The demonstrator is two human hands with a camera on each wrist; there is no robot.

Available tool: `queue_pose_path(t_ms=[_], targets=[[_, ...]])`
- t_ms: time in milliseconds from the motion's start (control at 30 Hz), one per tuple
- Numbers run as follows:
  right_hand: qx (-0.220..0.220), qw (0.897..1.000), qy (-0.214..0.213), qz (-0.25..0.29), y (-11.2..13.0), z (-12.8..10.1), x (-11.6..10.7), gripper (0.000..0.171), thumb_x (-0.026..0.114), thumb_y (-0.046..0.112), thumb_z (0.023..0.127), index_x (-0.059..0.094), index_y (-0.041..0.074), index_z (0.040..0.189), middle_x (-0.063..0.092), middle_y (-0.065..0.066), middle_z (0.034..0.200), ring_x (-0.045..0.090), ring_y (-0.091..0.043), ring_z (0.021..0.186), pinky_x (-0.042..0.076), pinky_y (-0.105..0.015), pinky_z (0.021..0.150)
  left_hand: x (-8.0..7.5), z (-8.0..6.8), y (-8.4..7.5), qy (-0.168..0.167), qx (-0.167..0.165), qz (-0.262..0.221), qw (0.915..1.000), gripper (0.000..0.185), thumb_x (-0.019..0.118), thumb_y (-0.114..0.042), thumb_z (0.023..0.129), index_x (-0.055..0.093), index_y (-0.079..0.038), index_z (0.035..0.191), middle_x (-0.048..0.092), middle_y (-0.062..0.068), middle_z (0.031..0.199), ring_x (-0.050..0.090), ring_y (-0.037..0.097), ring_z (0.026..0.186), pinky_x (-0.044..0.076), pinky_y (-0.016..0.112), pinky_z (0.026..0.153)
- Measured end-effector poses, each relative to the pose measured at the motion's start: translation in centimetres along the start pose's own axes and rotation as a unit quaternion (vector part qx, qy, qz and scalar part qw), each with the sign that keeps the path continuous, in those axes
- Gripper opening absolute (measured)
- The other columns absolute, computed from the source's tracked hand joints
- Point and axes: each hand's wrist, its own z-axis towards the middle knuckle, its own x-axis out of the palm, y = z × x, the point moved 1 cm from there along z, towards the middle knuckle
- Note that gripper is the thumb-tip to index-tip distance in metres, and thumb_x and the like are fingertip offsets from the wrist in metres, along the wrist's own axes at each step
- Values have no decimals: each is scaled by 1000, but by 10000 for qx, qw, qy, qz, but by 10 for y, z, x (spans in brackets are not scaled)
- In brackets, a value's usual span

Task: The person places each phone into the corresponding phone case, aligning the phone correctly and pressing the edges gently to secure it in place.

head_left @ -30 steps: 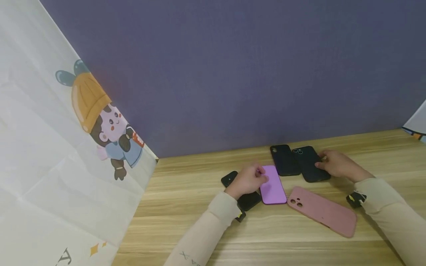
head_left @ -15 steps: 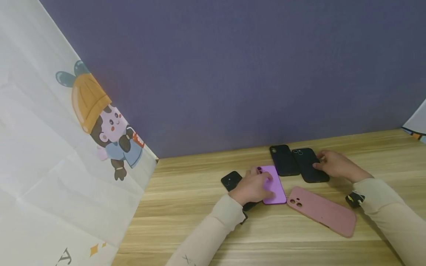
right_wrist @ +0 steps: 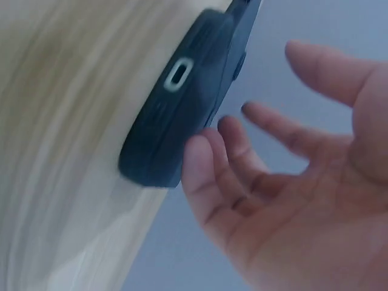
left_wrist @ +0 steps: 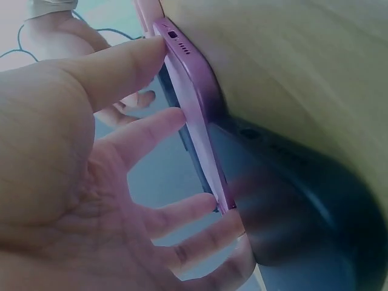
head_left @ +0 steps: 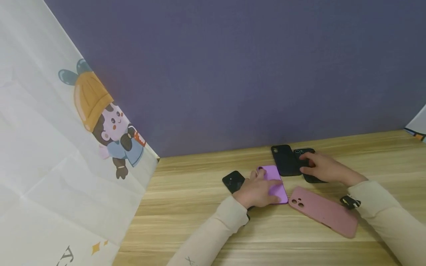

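Observation:
My left hand [head_left: 256, 192] lies spread over a purple phone case [head_left: 274, 173]. In the left wrist view its thumb and fingertips reach the face and edges of that case, which has a port cutout at its end. A black phone case [head_left: 233, 180] lies partly hidden beneath my left hand and wrist. My right hand [head_left: 321, 169] hovers with parted fingers over another black phone case [head_left: 313, 178], which has ringed camera openings. In the right wrist view the fingers are loosely bent, with one fingertip right by that case's edge [right_wrist: 182, 115].
One more black phone case [head_left: 285, 162] lies between the purple one and the right hand's. Nearer, a pink phone case [head_left: 326, 210] lies aslant on the wooden table [head_left: 179, 203]. A dark purple panel [head_left: 233, 81] stands behind, with a white printed sheet [head_left: 40, 147] at left.
My left hand has gone from pinched fingers to spread ones and shifted a little right and nearer. My right hand has moved left from the black case's right edge to above it.

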Motion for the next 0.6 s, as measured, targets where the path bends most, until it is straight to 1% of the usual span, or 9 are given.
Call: queue_pose_path(t_ms=[67, 133, 233, 300, 433, 600], targets=[[-158, 9998, 76, -116, 5, -1, 4, 54, 68, 28, 100, 52, -5, 140, 61, -14, 100, 55, -22, 87, 47, -36, 71, 0, 0, -1, 28, 34, 113, 9999, 57, 65, -58, 94, 47, -50, 148, 39, 8, 158, 38, 29, 141, 50, 42, 101], [-280, 9993, 156, -200, 9, -2, 7, 57, 68, 29, 99, 52, -3, 143, 56, -12, 99, 48, -21, 86, 42, -35, 71, 0, 0, -1, 47, 65, 204, 9998, 59, 64, -59, 95, 45, -50, 149, 38, 9, 159, 35, 32, 145, 49, 45, 105], [-321, 9985, 299, -336, 13, -6, 11, 59, 69, 32, 98, 53, 0, 145, 47, -6, 95, 36, -20, 84, 32, -32, 71, -1, 0, -2, 74, 107, 319, 9994, 60, 63, -61, 94, 44, -50, 150, 37, 10, 160, 33, 34, 148, 49, 46, 105], [-356, 9980, 332, -392, 14, -8, 13, 58, 69, 33, 98, 55, 0, 143, 42, -4, 93, 32, -21, 83, 28, -32, 70, -2, 0, -2, 99, 132, 383, 9991, 61, 62, -62, 94, 43, -51, 150, 36, 11, 161, 32, 35, 149, 49, 47, 106], [-380, 9975, 281, -521, 16, -10, 14, 56, 69, 36, 98, 59, 2, 141, 42, -2, 93, 30, -20, 83, 27, -31, 70, -3, -1, -2, 175, 145, 440, 9988, 62, 62, -63, 93, 42, -51, 151, 36, 10, 161, 32, 34, 149, 48, 47, 108], [-380, 9970, 246, -634, 19, -10, 14, 54, 69, 36, 97, 61, 4, 140, 43, -1, 94, 31, -18, 83, 27, -29, 70, -3, -1, -1, 226, 107, 388, 9989, 62, 63, -63, 92, 42, -52, 150, 35, 9, 162, 31, 34, 150, 47, 47, 109]])
